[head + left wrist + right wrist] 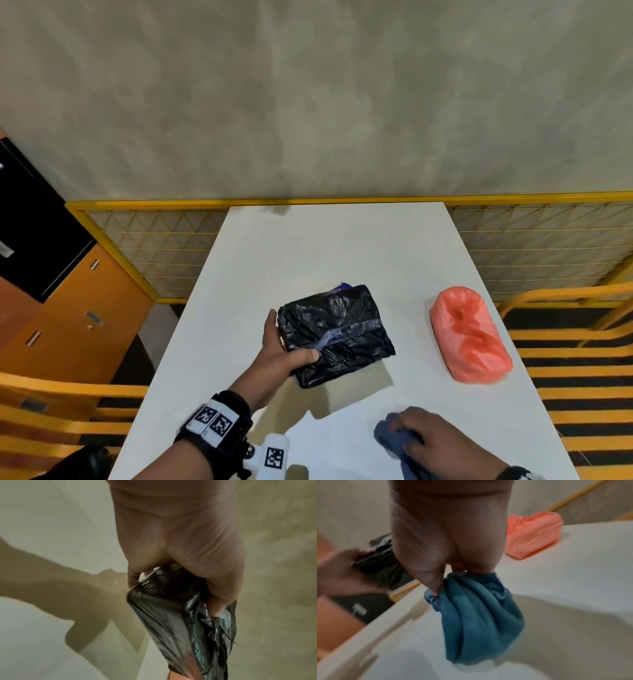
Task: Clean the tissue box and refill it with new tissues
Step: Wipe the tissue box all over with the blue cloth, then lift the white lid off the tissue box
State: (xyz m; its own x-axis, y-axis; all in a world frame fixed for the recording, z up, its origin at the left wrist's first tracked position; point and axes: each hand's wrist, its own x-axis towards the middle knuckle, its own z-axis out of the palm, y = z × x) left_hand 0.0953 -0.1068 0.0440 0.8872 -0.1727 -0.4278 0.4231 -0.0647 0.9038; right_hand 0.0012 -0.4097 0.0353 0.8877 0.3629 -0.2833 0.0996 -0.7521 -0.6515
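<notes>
A box-shaped thing wrapped in black plastic [337, 334] with clear tape across it is held a little above the white table [342, 246]. My left hand [282, 346] grips its near left edge, thumb on top; the left wrist view shows the same black wrapped box [164, 615] with my thumb pressed on its crinkled top. A pink plastic bag [471, 337], bulging and closed, lies at the right of the table. My right hand [426, 435] holds a bunched blue cloth [390, 435] near the table's front edge; the right wrist view shows that blue cloth [479, 618] hanging from my fingers.
A yellow wire fence [164, 246] runs behind the table. An orange cabinet [58, 308] stands at the left, and orange-and-black slatted chairs [575, 359] flank the table. Something purple and white [337, 286] peeks out behind the black package.
</notes>
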